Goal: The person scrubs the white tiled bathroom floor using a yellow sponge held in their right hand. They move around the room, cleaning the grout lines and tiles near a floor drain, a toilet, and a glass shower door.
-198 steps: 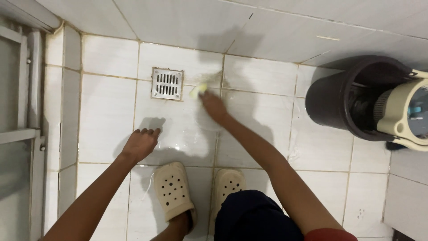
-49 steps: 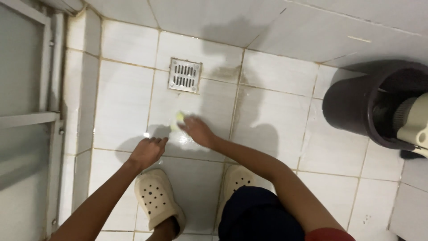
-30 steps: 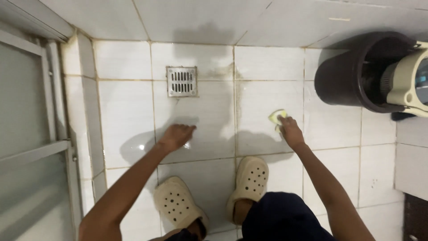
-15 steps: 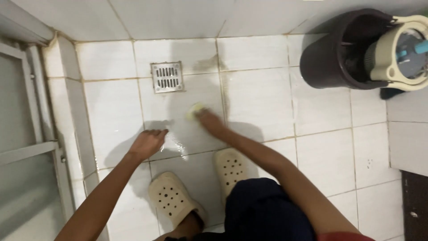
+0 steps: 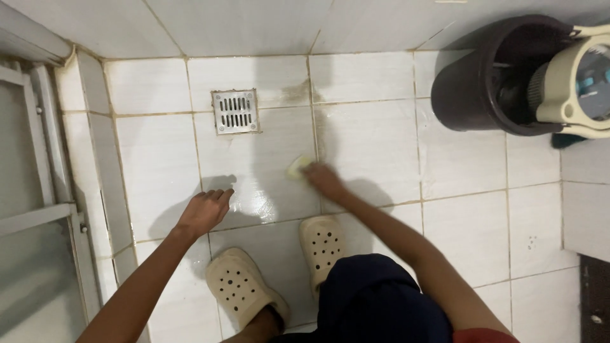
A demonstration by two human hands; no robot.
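My right hand (image 5: pixel 325 180) presses yellow sponge (image 5: pixel 297 168) onto wet floor tile (image 5: pixel 267 159) w/ fingers closed; left hand (image 5: pixel 204 211) flat, fingers spread

Bare arms, cream perforated clogs (image 5: pixel 244 287), dark navy shorts (image 5: pixel 381 303), red top (image 5: pixel 486 336).

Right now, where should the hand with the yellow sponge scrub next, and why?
Probably a short push of the right hand and its yellow sponge up along the grout line toward the brownish stain beside the floor drain. That patch looks dirty, while the tile under the sponge shines wet. The left hand braces flat on the floor.
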